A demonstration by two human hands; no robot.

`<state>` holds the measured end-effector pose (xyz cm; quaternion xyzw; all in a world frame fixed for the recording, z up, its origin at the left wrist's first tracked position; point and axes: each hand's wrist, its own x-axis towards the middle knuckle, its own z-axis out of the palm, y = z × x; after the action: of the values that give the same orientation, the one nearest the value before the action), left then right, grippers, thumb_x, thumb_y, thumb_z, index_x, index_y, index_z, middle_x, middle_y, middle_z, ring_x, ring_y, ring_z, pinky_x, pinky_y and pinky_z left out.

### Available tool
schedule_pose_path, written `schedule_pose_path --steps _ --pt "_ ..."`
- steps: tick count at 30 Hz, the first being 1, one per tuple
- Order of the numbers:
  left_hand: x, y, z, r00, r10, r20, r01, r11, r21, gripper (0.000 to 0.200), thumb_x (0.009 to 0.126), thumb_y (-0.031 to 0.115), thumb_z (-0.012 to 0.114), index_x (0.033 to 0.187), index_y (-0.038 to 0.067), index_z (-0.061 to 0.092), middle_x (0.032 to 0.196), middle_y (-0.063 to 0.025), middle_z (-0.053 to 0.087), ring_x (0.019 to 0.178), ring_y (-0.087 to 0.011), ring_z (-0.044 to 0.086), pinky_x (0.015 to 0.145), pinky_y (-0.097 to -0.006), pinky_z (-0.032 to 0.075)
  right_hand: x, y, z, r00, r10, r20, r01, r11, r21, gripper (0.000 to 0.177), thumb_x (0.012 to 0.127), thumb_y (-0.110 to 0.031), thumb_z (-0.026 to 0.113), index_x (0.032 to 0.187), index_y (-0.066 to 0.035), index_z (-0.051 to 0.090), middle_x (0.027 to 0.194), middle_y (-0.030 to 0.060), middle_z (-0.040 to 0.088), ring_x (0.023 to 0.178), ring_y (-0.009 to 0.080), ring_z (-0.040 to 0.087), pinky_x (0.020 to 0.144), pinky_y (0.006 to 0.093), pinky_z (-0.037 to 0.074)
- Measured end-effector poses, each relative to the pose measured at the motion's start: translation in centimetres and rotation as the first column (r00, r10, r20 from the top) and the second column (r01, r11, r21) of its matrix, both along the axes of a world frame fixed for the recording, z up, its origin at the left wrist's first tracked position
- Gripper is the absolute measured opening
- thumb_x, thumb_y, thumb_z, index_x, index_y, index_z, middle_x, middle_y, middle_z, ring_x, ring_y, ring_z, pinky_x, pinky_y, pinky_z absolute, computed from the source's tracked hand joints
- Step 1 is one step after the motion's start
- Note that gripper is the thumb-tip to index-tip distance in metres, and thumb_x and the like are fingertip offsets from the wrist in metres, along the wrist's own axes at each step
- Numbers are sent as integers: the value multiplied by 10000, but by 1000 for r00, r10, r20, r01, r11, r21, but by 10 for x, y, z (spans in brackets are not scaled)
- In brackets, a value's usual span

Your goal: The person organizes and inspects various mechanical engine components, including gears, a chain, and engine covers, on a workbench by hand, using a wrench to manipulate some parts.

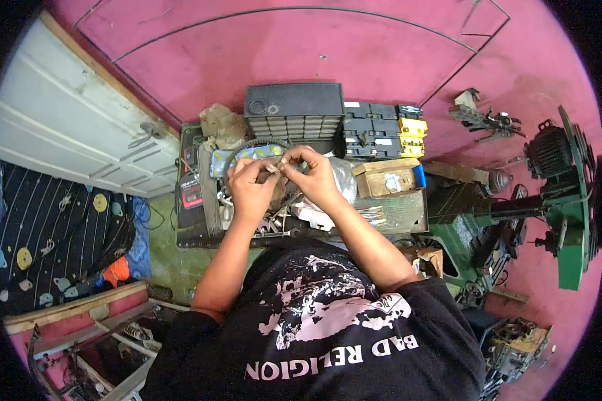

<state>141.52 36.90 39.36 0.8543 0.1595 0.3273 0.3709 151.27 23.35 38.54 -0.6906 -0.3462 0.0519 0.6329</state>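
Both hands meet over the cluttered workbench point(214, 220), fingertips pinched close together. Between them is a small pale, brownish piece point(272, 168), too small and too covered by fingers to name. My left hand point(251, 190) grips it from the left side, and my right hand point(316, 179) from the right, thumb and fingers closed. Just behind the hands curves a black belt-like loop point(247, 144). Below them lie several metal wrenches point(267, 226), partly hidden by the hands and wrists. A clear plastic bag point(344, 179) sits right of my right hand.
At the back stand a dark drawer cabinet point(294, 100), stacked black boxes point(371, 130) and yellow ones point(413, 128). An open cardboard box point(381, 180) lies to the right. Beyond it is a green machine point(572, 234). A white door point(67, 113) is on the left.
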Motion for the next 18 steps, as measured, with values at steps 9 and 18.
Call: schedule_pose_path --steps 9,18 --pt "33 -60 38 947 -321 22 320 946 48 148 760 6 781 906 8 758 825 -98 677 770 -235 635 713 -336 494 26 -76 39 982 -185 -23 185 983 -20 175 783 -101 769 888 -10 663 807 91 672 749 167 633 678 312 496" --pt "90 -125 33 906 -420 59 424 903 -77 197 693 -18 763 880 24 717 847 -94 685 864 -236 658 794 -330 510 44 -154 70 975 -220 43 224 952 -210 115 830 -115 711 887 -22 676 842 103 691 847 232 649 821 350 501"
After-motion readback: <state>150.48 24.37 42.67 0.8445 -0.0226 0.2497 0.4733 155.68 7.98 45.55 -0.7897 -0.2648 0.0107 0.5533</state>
